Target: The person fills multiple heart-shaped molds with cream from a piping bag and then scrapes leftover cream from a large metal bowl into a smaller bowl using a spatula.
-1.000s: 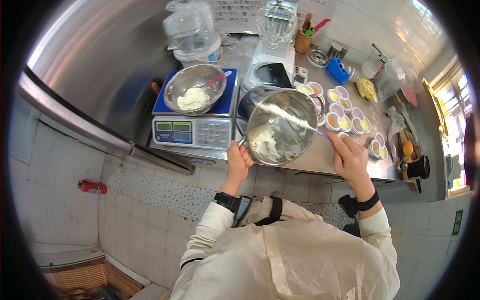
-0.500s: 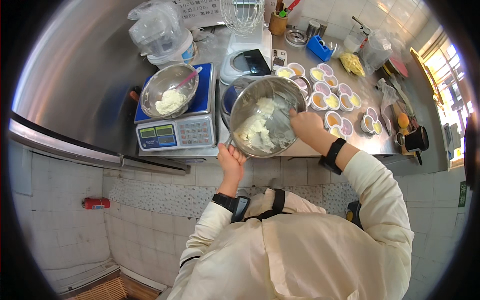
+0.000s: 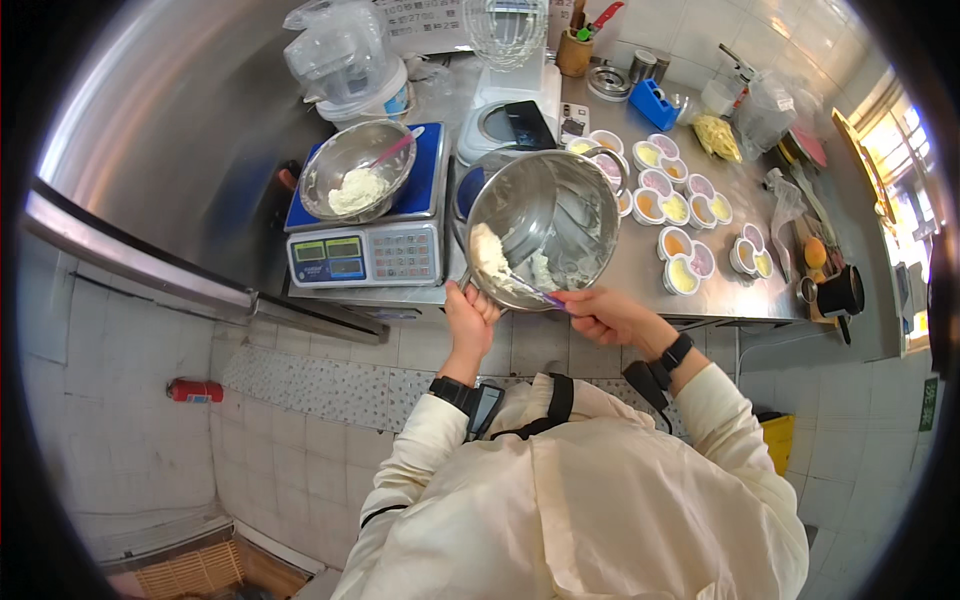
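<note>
A large metal mixing bowl (image 3: 530,215) is tilted at the counter's front edge, its inside facing me. My left hand (image 3: 470,318) is closed around the handle on its near-left side. My right hand (image 3: 607,315) grips a purple-handled spatula (image 3: 540,292), whose end reaches over the near rim into the bowl. Thick white cream (image 3: 490,253) clings to the bowl's left wall by the spatula tip, with thinner smears on the right. To the left, a smaller metal bowl (image 3: 330,170) holds a white lump (image 3: 358,190) and a pink spatula (image 3: 394,150).
The smaller bowl stands on a blue-topped digital scale (image 3: 365,255). Behind the large bowl is a white stand mixer (image 3: 487,120) with a phone (image 3: 528,125) on it. Several clusters of filled white cups (image 3: 681,276) cover the counter to the right. A steel fridge stands at left.
My right hand has swung from the bowl's right inner side down past the near rim, bringing the spatula handle into view. The cream has shifted from the bowl's middle to its left wall.
</note>
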Demonstrator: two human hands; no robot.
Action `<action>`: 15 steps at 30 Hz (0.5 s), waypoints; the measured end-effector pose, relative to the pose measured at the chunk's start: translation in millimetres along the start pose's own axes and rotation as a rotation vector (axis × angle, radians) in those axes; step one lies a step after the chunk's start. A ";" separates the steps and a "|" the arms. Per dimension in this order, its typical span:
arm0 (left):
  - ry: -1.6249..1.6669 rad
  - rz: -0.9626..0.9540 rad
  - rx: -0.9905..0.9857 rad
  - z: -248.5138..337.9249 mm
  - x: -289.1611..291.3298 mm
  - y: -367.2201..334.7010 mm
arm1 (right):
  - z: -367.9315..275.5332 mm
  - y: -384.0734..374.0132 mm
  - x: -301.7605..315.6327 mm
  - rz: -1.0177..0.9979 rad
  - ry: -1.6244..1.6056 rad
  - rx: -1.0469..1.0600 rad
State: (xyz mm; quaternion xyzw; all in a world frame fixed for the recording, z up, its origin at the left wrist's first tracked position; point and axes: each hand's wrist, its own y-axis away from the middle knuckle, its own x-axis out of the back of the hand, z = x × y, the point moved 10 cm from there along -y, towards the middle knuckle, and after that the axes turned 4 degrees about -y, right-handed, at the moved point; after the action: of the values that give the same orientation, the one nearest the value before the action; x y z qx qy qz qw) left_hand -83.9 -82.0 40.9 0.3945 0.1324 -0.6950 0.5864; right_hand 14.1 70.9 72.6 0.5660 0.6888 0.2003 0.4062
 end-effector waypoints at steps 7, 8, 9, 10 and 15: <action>0.000 0.119 0.056 -14.4 25.5 0.7 | 19.7 48.6 29.5 -0.148 -0.069 0.399; -0.017 0.066 0.028 -15.2 19.0 -1.0 | 10.3 60.9 34.9 -0.137 -0.058 0.443; -0.043 0.077 0.020 -15.7 14.4 -2.1 | -4.9 78.8 35.4 -0.107 -0.058 0.493; -0.006 0.066 0.029 -17.7 12.9 -1.0 | -27.4 90.7 30.7 -0.102 0.003 0.606; 0.061 -0.010 -0.002 -17.5 13.1 1.9 | -153.0 143.9 -59.5 0.188 0.294 1.069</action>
State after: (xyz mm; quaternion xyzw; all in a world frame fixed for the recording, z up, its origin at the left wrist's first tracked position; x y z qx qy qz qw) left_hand -75.3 -80.5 20.8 0.4142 0.1530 -0.6854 0.5791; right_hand -15.6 83.1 288.4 0.7181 0.6906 -0.0646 -0.0571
